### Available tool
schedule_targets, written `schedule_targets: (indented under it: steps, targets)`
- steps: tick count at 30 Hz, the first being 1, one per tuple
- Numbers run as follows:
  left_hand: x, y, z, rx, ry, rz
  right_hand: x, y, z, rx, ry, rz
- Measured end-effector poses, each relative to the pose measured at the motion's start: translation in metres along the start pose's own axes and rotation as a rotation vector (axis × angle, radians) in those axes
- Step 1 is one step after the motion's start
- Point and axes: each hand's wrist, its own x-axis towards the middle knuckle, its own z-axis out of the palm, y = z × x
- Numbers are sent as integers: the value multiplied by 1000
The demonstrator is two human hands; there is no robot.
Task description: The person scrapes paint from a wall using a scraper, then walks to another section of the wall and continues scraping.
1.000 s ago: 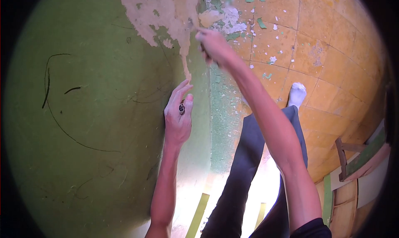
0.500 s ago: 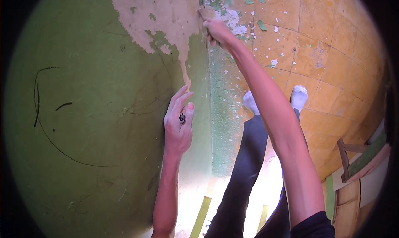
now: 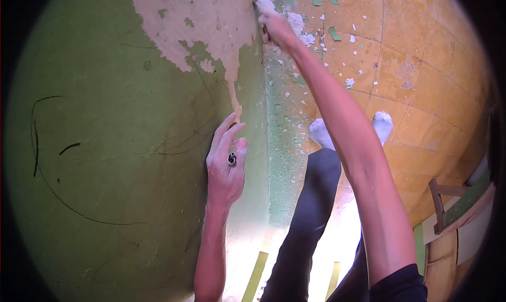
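My left hand (image 3: 226,165) rests against the green wall (image 3: 105,170), fingers stretched upward and apart, with a dark ring on one finger. Its fingertips are at the lower end of a narrow strip of bare plaster (image 3: 232,91). Higher up, my right hand (image 3: 275,28) is closed in a fist by the wall's lower edge, around a scraper. Most of the tool is hidden by the fist, and its blade is hard to make out. Left of that hand spreads a large pale patch (image 3: 200,17) where the paint is off.
Green and white paint flakes (image 3: 334,33) lie scattered on the orange tiled floor (image 3: 400,49). My two feet in light socks (image 3: 382,124) stand on the tiles. A wooden piece of furniture (image 3: 440,196) is at the right. Black scribbles (image 3: 36,149) mark the wall.
My right hand has moved slightly upward along the wall's foot, and the blade shows less. My left hand stays on the wall. The view has shifted a little.
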Motion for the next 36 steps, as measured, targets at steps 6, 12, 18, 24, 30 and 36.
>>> schedule_targets:
  steps: [6, 12, 18, 24, 30, 36]
  targets:
    - [0, -5, 0, 37, 12, 69, -47, 9, -4, -89, -63, 20]
    - [0, -4, 7, -29, -1, -20, -164, 22, 15, 28, -111, 247]
    - [-17, -10, 39, -175, 170, -128, -271, -44, 40, 131, -239, 359]
    - [-41, 11, 53, -269, 172, -326, -205, -19, 35, 127, -185, 330]
    - [-32, 31, 41, -421, 204, -466, -254, -47, 25, 129, -345, 406]
    - [-49, 23, 47, -391, 247, -515, -188, -19, 28, 121, -191, 335]
